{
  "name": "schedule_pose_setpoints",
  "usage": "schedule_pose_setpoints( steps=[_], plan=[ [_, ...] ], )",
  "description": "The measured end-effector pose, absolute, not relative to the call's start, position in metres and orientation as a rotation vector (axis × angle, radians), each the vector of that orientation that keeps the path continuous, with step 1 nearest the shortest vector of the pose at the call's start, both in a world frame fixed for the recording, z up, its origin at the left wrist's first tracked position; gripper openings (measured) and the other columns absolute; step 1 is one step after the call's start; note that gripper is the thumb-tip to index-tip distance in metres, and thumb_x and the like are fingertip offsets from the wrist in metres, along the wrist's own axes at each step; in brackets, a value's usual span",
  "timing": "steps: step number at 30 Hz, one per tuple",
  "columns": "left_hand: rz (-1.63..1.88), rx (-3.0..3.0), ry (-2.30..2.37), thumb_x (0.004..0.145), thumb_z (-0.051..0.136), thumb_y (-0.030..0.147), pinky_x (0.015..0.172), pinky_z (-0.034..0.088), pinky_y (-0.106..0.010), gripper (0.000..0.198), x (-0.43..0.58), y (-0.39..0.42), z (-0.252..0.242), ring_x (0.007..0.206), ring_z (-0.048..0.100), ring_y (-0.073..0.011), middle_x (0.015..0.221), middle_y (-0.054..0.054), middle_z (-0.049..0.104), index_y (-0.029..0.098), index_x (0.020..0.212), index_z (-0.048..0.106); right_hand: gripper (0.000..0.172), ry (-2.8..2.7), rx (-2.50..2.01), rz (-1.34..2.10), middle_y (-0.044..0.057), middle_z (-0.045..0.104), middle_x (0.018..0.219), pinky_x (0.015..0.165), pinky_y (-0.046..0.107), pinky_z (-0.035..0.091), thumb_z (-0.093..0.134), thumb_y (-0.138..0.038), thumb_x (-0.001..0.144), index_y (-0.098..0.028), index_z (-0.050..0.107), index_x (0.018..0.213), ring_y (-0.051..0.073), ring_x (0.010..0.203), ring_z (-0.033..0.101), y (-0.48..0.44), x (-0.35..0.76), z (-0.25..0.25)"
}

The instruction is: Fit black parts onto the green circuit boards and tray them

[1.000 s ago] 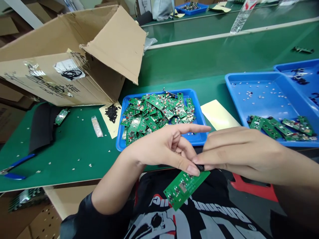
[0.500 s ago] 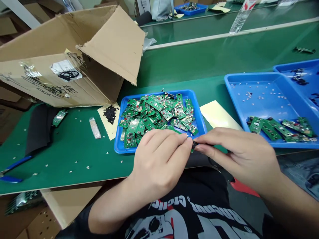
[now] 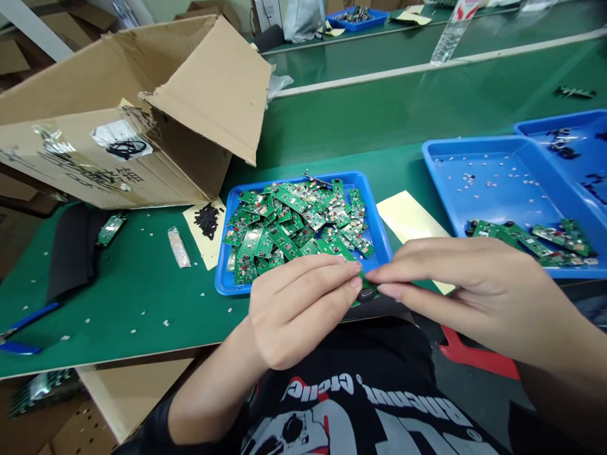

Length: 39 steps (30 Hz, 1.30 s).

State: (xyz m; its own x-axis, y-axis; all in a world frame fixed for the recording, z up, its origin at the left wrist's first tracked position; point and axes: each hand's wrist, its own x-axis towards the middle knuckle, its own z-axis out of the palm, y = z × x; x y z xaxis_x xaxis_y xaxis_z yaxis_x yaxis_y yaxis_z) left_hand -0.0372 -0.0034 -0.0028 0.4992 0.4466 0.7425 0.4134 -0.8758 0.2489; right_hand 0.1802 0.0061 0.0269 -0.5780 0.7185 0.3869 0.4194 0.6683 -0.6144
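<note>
My left hand (image 3: 298,306) and my right hand (image 3: 469,287) meet at the table's front edge, both pinched on one small green circuit board (image 3: 366,293) with a black connector at its end. Most of that board is hidden by my fingers. Just behind my hands a blue tray (image 3: 222,278) holds a heap of green circuit boards (image 3: 296,221). To the right, a larger blue tray (image 3: 497,189) carries several more boards (image 3: 535,240) along its near side.
An open cardboard box (image 3: 128,120) lies on its side at the back left. A yellow sheet with black bits (image 3: 206,221), a small plastic bag (image 3: 179,248), a stray board (image 3: 110,229), black cloth (image 3: 71,249) and blue-handled pliers (image 3: 23,328) lie on the green table (image 3: 142,291).
My hands rose from my lap to the table edge. The left hand turned palm-down and closed its fingers over the board, which now is mostly hidden.
</note>
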Motion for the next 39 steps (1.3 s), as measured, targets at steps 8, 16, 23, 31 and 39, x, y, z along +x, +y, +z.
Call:
schedule_pose_setpoints(
  steps=[8,16,23,31,39],
  plan=[
    [1.322,2.462,0.702,0.089,0.058,0.006,0.087,0.062,-0.030,0.012,-0.040,0.000,-0.002,0.102,0.071,-0.0181,0.097,-0.013,0.075,0.013,0.097,0.064,0.011,-2.201,-0.853,0.762,-0.003,0.068,0.072,0.058,0.015,0.047,0.059,-0.011,0.088,-0.018,0.067,0.086,0.005,0.063,0.061,0.004,0.176,0.029],
    [1.473,2.658,1.020,0.081,0.068,0.005,0.077,0.062,-0.028,0.012,-0.031,-0.010,-0.002,0.090,0.071,-0.0188,0.093,-0.009,0.072,0.012,0.091,0.067,0.014,-2.196,-0.917,0.473,0.000,0.068,0.071,0.054,0.018,0.048,0.054,-0.012,0.091,-0.018,0.064,0.084,0.008,0.058,0.061,-0.005,0.168,0.026],
    [1.349,1.654,1.041,0.080,0.069,0.009,0.069,0.061,-0.017,0.015,-0.015,-0.013,-0.008,0.106,0.067,-0.0176,0.110,-0.008,0.067,0.019,0.092,0.071,0.013,-2.102,-0.941,0.203,0.001,0.069,0.070,0.056,0.022,0.051,0.055,-0.009,0.090,-0.019,0.061,0.085,0.011,0.061,0.064,-0.009,0.162,0.014],
    [1.346,0.993,0.869,0.069,0.079,0.003,0.075,0.057,-0.008,0.032,-0.003,-0.013,-0.014,0.080,0.071,-0.0044,0.089,0.006,0.077,0.028,0.090,0.076,0.012,-2.098,-0.909,0.260,0.003,0.070,0.076,0.062,0.023,0.053,0.054,-0.009,0.091,-0.018,0.061,0.089,0.011,0.066,0.065,-0.009,0.161,0.001],
    [1.297,1.003,0.960,0.067,0.078,0.001,0.071,0.057,-0.006,0.031,-0.004,-0.006,-0.014,0.072,0.071,-0.0035,0.079,0.007,0.077,0.027,0.082,0.078,0.015,-2.198,-0.971,0.003,0.007,0.073,0.087,0.069,0.027,0.054,0.052,-0.011,0.093,-0.013,0.062,0.103,0.015,0.075,0.068,-0.009,0.166,-0.003]
  ],
)
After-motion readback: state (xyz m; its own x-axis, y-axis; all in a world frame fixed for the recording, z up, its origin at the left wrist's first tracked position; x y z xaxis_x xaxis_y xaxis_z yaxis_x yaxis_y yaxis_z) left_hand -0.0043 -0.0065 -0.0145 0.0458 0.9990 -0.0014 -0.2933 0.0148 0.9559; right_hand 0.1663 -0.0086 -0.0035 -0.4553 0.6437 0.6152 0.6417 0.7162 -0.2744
